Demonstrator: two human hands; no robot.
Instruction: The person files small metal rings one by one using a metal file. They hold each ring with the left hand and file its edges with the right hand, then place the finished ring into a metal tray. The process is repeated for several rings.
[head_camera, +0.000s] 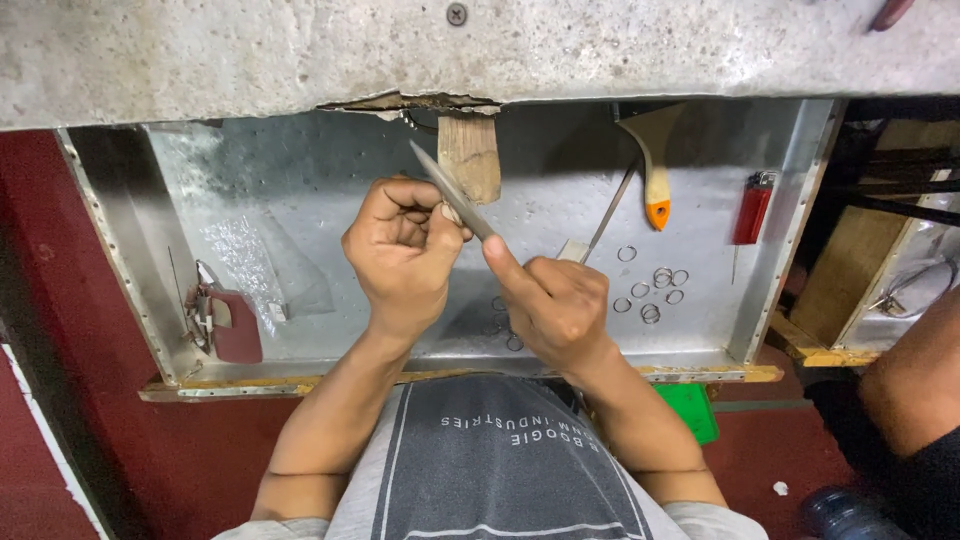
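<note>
From the head view, the left hand (402, 250) was curled tight, pinching something small — too hidden to name — just below the wooden peg (470, 155). The right hand (556, 305) gripped a file (452, 190), index finger pressed along it — filing looked under way over the metal tray (150, 300), calling for steady strokes.

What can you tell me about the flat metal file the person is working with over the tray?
The file is a slim, flat strip of dull grey metal tapering to a point at its upper-left end. It lies slanted, tip toward the wooden peg under the bench edge, lower end running into the right hand, whose forefinger presses along it. The left hand is closed beside it, thumb against the blade's middle. Its handle is hidden in the right hand. It is held above the metal tray, not resting on it.
</note>
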